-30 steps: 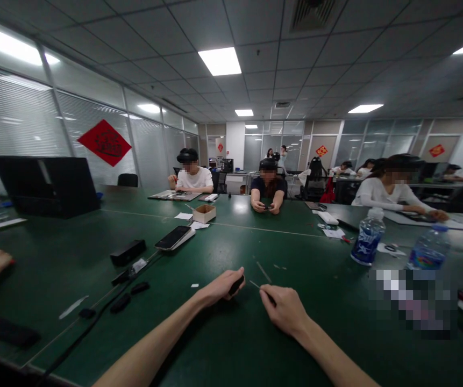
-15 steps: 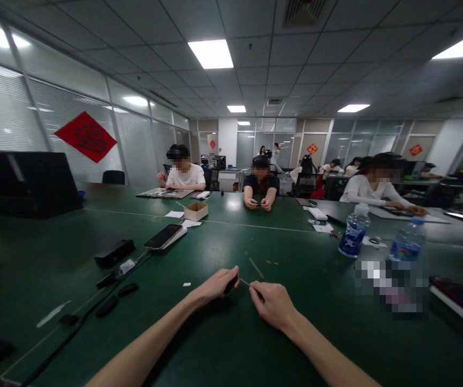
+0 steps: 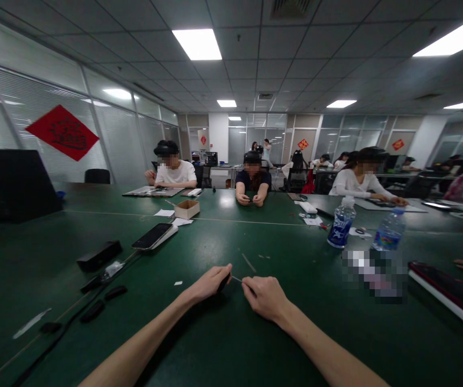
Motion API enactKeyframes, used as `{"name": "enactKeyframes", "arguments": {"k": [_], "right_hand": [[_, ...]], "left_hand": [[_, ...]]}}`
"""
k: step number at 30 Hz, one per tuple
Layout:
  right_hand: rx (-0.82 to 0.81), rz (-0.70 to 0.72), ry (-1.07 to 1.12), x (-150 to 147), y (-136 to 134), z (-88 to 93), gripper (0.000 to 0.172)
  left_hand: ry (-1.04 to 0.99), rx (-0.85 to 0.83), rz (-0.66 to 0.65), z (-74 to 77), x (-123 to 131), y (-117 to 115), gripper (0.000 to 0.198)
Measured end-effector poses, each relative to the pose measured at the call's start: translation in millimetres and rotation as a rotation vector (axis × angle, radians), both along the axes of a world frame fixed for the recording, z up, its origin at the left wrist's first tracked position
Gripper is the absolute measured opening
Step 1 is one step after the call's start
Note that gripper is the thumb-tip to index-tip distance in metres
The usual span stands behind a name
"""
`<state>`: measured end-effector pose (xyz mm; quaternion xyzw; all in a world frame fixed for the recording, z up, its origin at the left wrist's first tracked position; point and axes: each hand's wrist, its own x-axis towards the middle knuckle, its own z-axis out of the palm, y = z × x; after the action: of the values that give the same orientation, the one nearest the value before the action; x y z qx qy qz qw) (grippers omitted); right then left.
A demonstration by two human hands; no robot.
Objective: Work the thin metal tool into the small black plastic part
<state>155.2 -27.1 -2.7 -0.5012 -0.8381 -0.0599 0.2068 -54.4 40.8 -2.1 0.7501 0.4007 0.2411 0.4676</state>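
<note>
My left hand [image 3: 211, 283] is closed around a small black object [image 3: 223, 282], dark and rounded, mostly hidden by the fingers. A thin pale strip [image 3: 236, 279] runs from that object across to the fingertips of my right hand [image 3: 266, 295]. The right fingers are pinched on the strip's end, with the hand curled. Both hands are just above the green tabletop [image 3: 199, 344], a short gap apart. Beyond them a narrow clear-looking sliver [image 3: 249, 263] lies on the table, and a small white scrap [image 3: 178, 283] is left of my left hand.
On the left are a phone [image 3: 153, 236], a black box [image 3: 99, 256], a dark cable and small black pieces. Two bottles, one nearer [image 3: 341, 223] and one behind [image 3: 389, 231], stand right. A red-edged dark case [image 3: 449, 293] lies far right. Several people sit around the table.
The view has turned slightly right, so the surroundings sit further left. Both hands keep nearly the same pose, with the strip still stretched between them. At the right edge another person's hand now shows.
</note>
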Motion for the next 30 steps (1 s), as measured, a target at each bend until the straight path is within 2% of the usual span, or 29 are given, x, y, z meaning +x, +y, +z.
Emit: {"name": "enactKeyframes", "arguments": {"k": [4,10,19,21,24,26,28,30], "right_hand": [[0.021,0.053,-0.048,4,0,-1.5,0.034],[0.024,0.133,-0.072,8,0,1.4,0.033],[0.05,0.159,-0.11,14,-2,10.4,0.03],[0.045,0.213,-0.136,7,-9,10.6,0.03],[0.067,0.417,-0.195,-20,-25,4.8,0.031],[0.112,0.505,-0.193,-39,-32,-0.2,0.031],[0.129,0.5,-0.176,-49,-32,-2.9,0.03],[0.123,0.416,-0.136,-43,-24,-2.5,0.03]], "left_hand": [[0.056,0.117,-0.031,2.7,-2,0,0.059],[0.099,0.093,-0.147,6.9,-8,0,0.059],[0.1,0.07,-0.182,12.7,-7,-3,0.06],[0.068,0.033,-0.138,11.8,-7,-1,0.06],[-0.015,-0.056,-0.021,8.4,-6,3,0.06],[-0.062,-0.08,0.021,5.8,-5,6,0.059],[-0.084,-0.071,0.043,3.8,-5,7,0.059],[-0.087,-0.069,0.054,2.4,-5,7,0.06]]}}
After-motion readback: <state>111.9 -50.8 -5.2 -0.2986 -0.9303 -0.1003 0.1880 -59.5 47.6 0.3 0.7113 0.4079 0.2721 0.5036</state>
